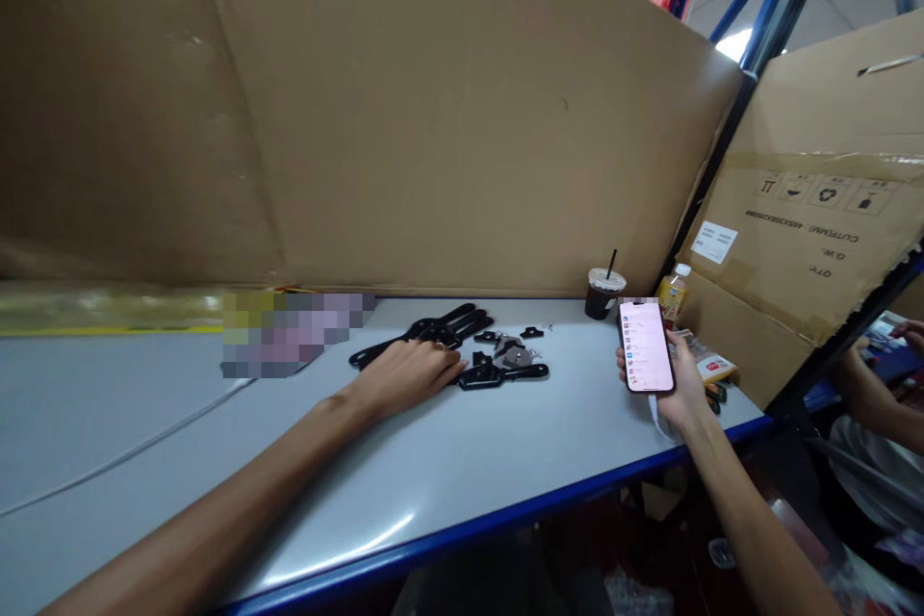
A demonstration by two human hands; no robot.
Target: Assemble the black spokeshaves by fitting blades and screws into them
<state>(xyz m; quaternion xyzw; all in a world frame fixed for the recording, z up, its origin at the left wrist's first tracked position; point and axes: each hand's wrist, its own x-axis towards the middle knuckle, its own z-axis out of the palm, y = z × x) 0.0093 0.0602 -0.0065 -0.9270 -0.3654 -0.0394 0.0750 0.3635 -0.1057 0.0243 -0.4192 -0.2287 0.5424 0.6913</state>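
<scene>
My right hand (684, 387) is closed around a phone (645, 346) with a lit screen, held upright above the right part of the table. A white cable (654, 412) is plugged into its lower end. Palm down, my left hand (411, 371) lies with outstretched fingers over black two-handled tools that look like spokeshaves. Its fingertips touch or cover the left end of the front spokeshave (482, 375). Several more spokeshaves (437, 332) are piled just behind that hand. Grey metal blades (514, 353), small black caps (532, 332) and small screws (549, 327) lie to its right.
A lidded drink cup (604, 294) with a straw and a yellow bottle (674, 289) stand at the back right. Cardboard walls (448, 115) close off the back and right. A white cable (137, 448) crosses the table's left side. Another person's arm (877, 395) shows at far right.
</scene>
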